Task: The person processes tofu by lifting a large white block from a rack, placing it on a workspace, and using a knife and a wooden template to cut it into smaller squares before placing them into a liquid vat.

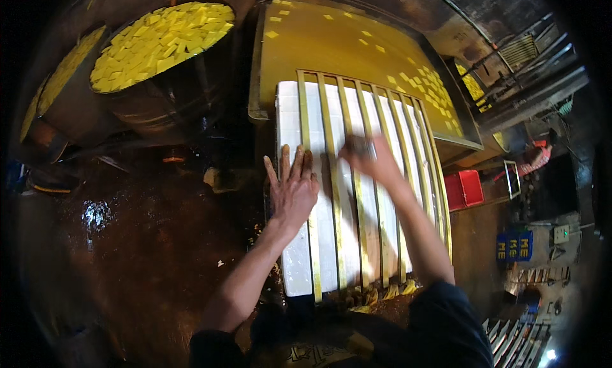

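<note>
Before me lies a large white slab, likely tofu (322,253), with faint lines across its surface. Several long, narrow yellowish slats (337,220), apparently wooden, run lengthwise over it, joined by a crosspiece at the far end. My left hand (292,189) rests flat near the slab's left edge, fingers spread, its fingertips at the leftmost slat. Above the slats in the middle, my right hand (373,160) is closed around a small tool (362,147) with a dark part and a shiny part. Motion blur hides the tool's exact kind.
A wide vat (334,48) of yellow liquid with floating yellow pieces adjoins the slab's far end. Left of it stands a drum (162,48) heaped with yellow blocks. On the right are a red crate (464,189), blue crates (515,246) and a person (533,160). The floor (143,253) looks wet.
</note>
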Demonstrator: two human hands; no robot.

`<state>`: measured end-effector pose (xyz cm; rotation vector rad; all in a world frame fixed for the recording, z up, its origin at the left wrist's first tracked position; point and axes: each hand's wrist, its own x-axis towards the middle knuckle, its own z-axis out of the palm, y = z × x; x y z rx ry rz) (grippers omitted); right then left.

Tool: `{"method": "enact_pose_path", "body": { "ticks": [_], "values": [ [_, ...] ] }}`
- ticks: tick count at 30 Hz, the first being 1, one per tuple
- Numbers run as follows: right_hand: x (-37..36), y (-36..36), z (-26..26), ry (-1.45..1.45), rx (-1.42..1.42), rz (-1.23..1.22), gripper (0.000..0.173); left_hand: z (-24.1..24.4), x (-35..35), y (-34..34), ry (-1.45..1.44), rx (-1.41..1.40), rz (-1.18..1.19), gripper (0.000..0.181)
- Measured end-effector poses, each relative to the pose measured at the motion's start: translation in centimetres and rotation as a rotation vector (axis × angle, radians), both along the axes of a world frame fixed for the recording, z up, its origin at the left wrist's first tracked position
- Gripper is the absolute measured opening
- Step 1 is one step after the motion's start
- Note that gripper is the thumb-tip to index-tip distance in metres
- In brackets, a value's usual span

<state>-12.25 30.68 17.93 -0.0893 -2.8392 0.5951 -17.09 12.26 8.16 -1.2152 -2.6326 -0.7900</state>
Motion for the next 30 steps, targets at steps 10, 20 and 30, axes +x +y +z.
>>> {"method": "enact_pose_path", "body": {
  "ticks": [10, 20, 30],
  "values": [
    [4.1, -6.2, 7.4, 0.015, -0.219, 0.021, 0.016, -0.1, -0.5, -0.1, -0.029, 0.004, 0.017, 0.05],
    [-15.8, 3.3, 1.2, 0.168, 0.235, -0.019, 0.019, 1.5, 2.1, -0.3, -0.104, 0.041, 0.013, 0.053],
    [17.7, -18.0, 3.9, -0.191, -0.381, -0.132, 0.009, 2.5, 15.3, -15.4, -0.607, 0.016, -0.027, 0.131]
  ]
}}
